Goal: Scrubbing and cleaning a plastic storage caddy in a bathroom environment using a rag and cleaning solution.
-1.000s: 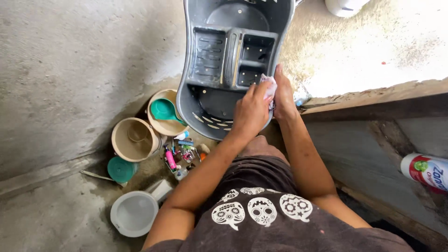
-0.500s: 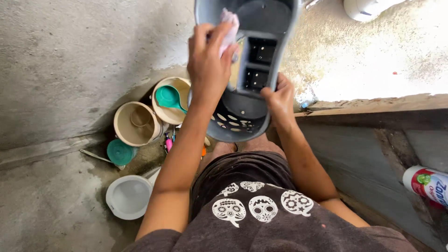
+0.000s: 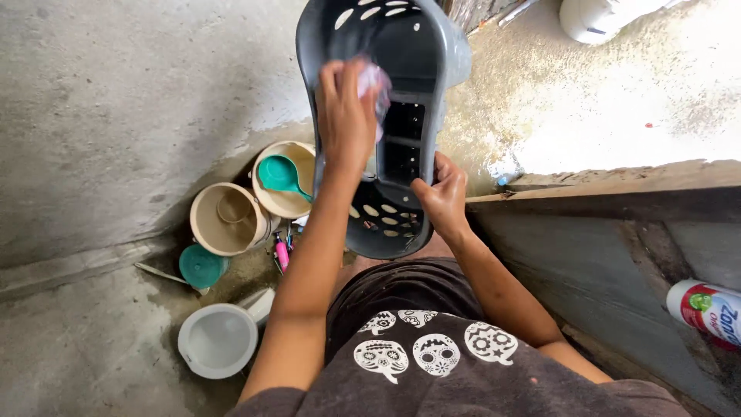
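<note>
Cloth (image 3: pixel 375 80) pressed by left hand (image 3: pixel 345 116); right hand (image 3: pixel 442 199) grips basket (image 3: pixel 428 46).

A home's outdoor wash corner: bare, wet concrete floor (image 3: pixel 116 100) at ten o'clock, beige plastic pails (image 3: pixel 228 220) with a teal dipper (image 3: pixel 279 174) at nine, a white basin (image 3: pixel 218 340) at seven, a cleanser bottle (image 3: pixel 706 307) at four.

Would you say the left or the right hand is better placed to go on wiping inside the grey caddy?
Probably the left hand: it presses the pale cloth inside the grey caddy, while the right hand grips its rim, steadying it.
</note>
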